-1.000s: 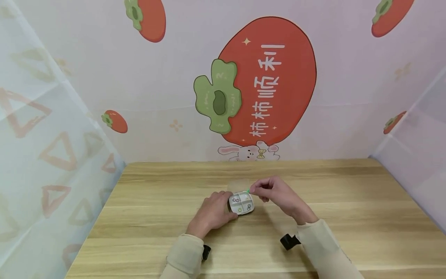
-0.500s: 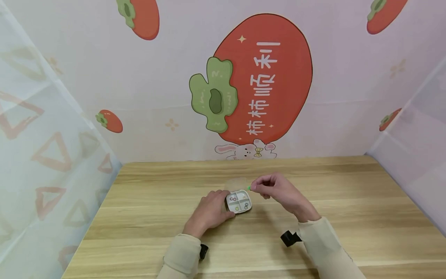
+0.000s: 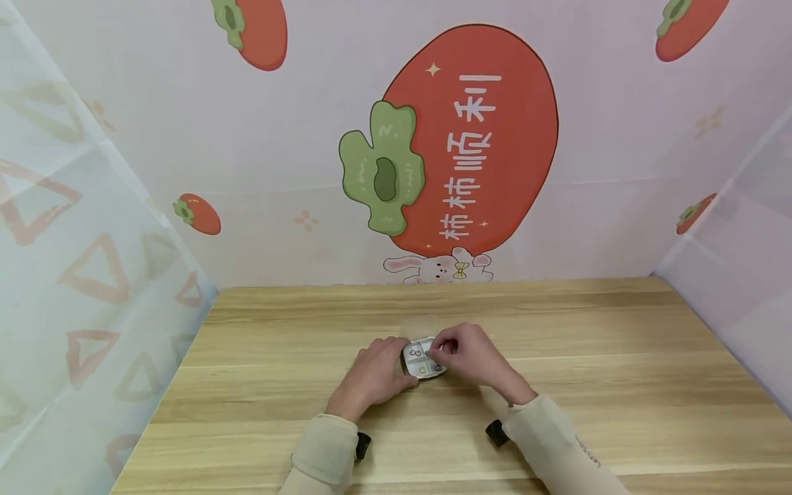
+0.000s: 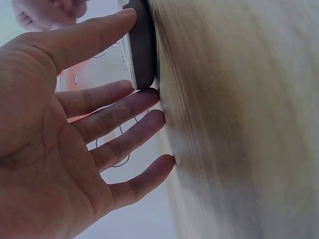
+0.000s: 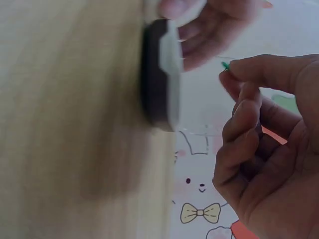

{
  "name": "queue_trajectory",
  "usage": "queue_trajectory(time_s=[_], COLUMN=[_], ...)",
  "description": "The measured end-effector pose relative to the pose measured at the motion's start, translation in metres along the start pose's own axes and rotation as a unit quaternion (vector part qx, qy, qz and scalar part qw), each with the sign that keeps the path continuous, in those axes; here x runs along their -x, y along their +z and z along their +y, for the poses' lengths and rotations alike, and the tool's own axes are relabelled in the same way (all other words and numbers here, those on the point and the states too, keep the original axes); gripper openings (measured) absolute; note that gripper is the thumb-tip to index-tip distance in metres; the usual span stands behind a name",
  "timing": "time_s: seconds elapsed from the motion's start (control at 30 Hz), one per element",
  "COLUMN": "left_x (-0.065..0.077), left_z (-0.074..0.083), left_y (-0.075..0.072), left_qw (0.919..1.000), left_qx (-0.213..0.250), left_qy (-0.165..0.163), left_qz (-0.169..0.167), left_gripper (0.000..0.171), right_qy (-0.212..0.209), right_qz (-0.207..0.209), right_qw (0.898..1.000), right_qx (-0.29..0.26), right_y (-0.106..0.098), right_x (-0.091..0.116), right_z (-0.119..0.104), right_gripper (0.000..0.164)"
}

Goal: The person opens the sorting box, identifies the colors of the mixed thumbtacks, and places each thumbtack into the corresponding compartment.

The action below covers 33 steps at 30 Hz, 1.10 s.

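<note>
A small white pill box [image 3: 427,377] with four compartments lies on the table; its dark outer side [image 5: 157,89] shows in the right wrist view. My left hand [image 3: 374,375] holds it from the left, thumb at the near side and index finger at the far side. Above the box's right part, my right hand [image 3: 471,354] pinches a tiny green piece [image 5: 226,65] between thumb and forefinger, its exact kind too small to tell. Reddish rings [image 3: 415,353], a yellow-green ring [image 3: 423,370] and dark rings [image 3: 438,368] lie in separate compartments. My right fingers hide the far right compartment.
A clear lid [image 3: 421,324] seems to lie folded back behind the box. The wooden table [image 3: 278,412] reaches a printed backdrop [image 3: 278,151] at its far edge. Printed cloth [image 3: 93,206] hangs on the left side.
My right hand has moved left and nearer from beside the box to over its right part, still pinching the green piece. My left hand keeps its hold on the box.
</note>
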<state>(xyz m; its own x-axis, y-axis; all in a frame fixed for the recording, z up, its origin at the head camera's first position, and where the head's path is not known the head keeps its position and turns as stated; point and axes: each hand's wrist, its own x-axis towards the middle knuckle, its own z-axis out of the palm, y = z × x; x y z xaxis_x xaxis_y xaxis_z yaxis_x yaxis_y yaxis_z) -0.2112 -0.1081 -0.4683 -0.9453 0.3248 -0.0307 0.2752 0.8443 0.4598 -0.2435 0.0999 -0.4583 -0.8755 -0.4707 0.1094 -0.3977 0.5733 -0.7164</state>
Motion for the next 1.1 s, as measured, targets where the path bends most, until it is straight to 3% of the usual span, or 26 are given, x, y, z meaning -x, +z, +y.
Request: queue_trajectory(time_s=[0.27,0.6,0.77,1.1], left_x=[0.001,0.001,0.0,0.0], left_z=[-0.001,-0.001,0.0,0.003], left_y=[0.0,0.0,0.0,0.001], left_qw=[0.9999,0.9999,1.0,0.9997], left_qx=[0.0,0.006,0.004,0.021], left_qy=[0.01,0.012,0.008,-0.013], left_qz=[0.004,0.005,0.003,-0.002], left_gripper=[0.056,0.054,0.057,0.063], right_qy=[-0.023,-0.02,-0.003,0.066], right_qz=[0.017,0.015,0.019,0.036], right_qw=[0.991,0.99,0.991,0.988], right_qx=[0.13,0.139,0.133,0.137], right_y=[0.023,0.028,0.017,-0.03], right_x=[-0.001,-0.001,0.0,0.001], right_z=[-0.005,-0.007,-0.008,0.01], right_gripper=[0.008,0.005,0.005,0.004])
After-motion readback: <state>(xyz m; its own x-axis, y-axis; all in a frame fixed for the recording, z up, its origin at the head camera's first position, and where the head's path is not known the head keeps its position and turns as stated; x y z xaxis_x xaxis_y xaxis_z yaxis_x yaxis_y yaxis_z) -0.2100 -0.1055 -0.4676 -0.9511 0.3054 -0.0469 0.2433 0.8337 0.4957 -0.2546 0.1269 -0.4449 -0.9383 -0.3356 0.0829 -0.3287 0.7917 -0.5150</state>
